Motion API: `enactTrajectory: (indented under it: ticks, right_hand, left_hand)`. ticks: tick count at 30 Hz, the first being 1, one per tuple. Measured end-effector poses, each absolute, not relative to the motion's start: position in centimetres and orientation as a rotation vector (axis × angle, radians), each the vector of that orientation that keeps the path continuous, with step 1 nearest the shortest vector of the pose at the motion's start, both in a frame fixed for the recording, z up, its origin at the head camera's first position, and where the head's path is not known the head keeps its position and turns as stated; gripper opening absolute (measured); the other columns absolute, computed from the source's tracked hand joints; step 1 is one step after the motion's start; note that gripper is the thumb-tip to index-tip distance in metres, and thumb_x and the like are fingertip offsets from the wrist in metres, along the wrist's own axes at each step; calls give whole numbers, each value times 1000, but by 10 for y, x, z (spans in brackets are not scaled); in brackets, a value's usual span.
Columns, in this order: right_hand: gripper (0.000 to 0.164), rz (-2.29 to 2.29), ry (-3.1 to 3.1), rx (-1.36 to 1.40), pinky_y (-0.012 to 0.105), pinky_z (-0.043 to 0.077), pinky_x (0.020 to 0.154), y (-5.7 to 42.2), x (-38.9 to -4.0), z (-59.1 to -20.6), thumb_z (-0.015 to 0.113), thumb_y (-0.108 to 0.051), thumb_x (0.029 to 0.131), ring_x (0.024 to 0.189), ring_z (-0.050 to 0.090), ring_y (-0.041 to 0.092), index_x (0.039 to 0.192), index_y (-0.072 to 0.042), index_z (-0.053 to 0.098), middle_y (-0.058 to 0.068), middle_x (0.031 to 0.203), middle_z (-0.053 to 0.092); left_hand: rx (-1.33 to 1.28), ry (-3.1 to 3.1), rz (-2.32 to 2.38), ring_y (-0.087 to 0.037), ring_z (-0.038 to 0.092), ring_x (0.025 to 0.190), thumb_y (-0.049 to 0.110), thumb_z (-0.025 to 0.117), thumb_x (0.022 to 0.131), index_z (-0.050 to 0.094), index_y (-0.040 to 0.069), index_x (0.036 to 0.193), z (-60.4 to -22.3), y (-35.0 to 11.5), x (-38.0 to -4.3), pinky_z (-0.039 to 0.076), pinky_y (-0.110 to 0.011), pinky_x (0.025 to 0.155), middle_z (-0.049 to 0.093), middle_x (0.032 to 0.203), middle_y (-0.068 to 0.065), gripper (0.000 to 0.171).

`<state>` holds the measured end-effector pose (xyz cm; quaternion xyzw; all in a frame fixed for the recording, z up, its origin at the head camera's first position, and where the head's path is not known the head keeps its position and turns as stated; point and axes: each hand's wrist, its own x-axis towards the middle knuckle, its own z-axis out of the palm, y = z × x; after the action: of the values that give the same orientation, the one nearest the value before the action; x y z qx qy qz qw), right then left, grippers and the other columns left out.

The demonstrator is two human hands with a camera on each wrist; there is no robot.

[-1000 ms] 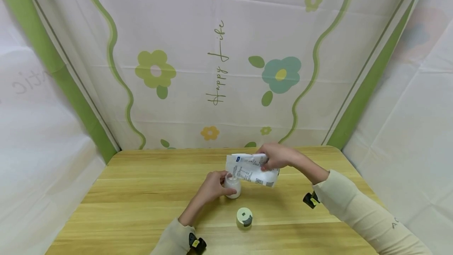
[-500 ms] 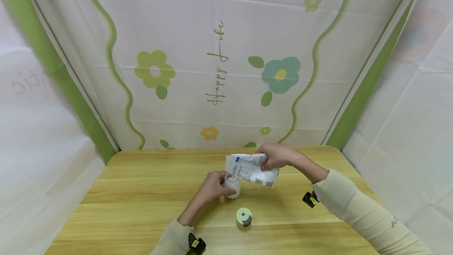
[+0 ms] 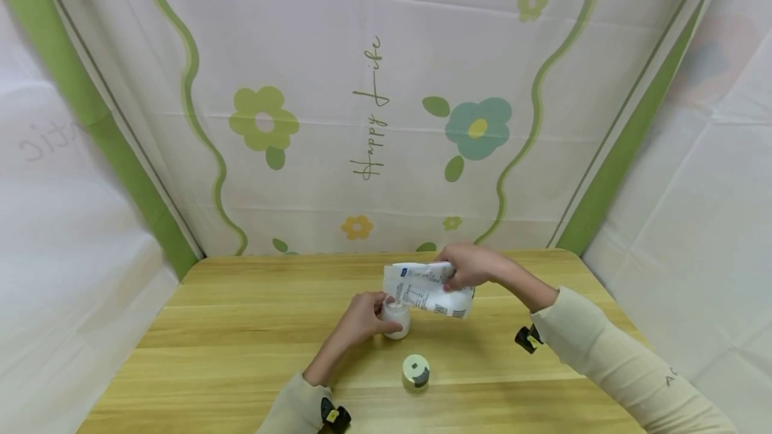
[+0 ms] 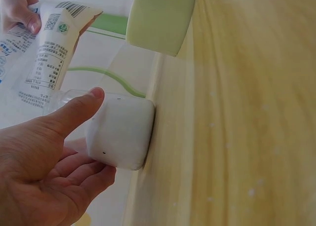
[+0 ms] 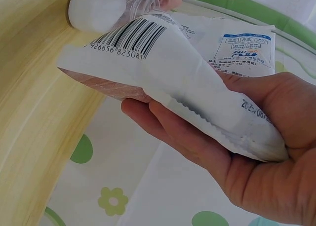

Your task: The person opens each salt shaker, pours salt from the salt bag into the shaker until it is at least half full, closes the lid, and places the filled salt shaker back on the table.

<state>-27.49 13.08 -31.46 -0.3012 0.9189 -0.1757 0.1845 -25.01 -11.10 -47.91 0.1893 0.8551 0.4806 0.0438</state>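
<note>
My left hand [image 3: 357, 319] holds a small clear jar [image 3: 396, 321] upright on the wooden table, thumb on one side and fingers on the other. White grains fill much of the jar [image 4: 123, 132]. My right hand [image 3: 473, 265] grips a white printed salt bag [image 3: 425, 290], tilted so that its left corner lies over the jar's mouth. The threaded neck [image 5: 145, 5] shows beside the bag in the right wrist view, though the bag's opening is hidden there. Nearer the body stands a pale green cap [image 3: 416, 371] with a dark patch on top.
The wooden table [image 3: 241, 340] ends at a back edge close behind the bag. A white curtain [image 3: 326, 119] with printed flowers hangs behind it, and plain white sheets flank both sides. A few white specks [image 4: 252, 192] lie on the wood.
</note>
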Motion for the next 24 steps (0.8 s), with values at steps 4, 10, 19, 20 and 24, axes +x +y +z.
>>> enactTrajectory:
  ticks: [4,10,19,20,24]
  right_hand:
    - [31,-482,2596,-846,24,59,63,130,-275,-314,76,2,81,73,68,12,112,-2,72,8,93,74]
    - [30,-462,2601,-855,24,58,63,130,-275,-314,76,1,81,73,68,12,111,-1,73,7,93,74]
    - [31,-466,2602,-862,24,59,64,131,-275,-315,76,2,81,74,68,12,112,-2,72,8,94,74]
    - [31,-468,2602,-861,24,59,64,131,-275,-315,76,2,81,74,68,12,112,-2,72,8,94,74]
    - [32,-470,2602,-865,24,59,64,131,-274,-316,76,2,81,74,68,12,112,-1,72,8,94,74]
  left_hand:
    - [575,2619,1468,-12,66,93,18,87,77,71,4,112,-479,-111,-250,57,-26,82,74,107,-6,41]
    - [567,2622,1457,-12,66,94,18,87,77,70,4,113,-479,-110,-250,57,-27,83,73,108,-6,43]
    - [577,2627,1459,-15,67,96,19,87,77,70,3,114,-480,-111,-250,58,-30,84,73,108,-8,44]
    - [579,2628,1459,-15,67,96,18,87,77,70,3,114,-480,-111,-250,58,-29,84,73,108,-8,44]
    - [578,2633,1458,-14,66,94,18,87,77,71,3,113,-481,-111,-250,57,-27,82,73,107,-7,43]
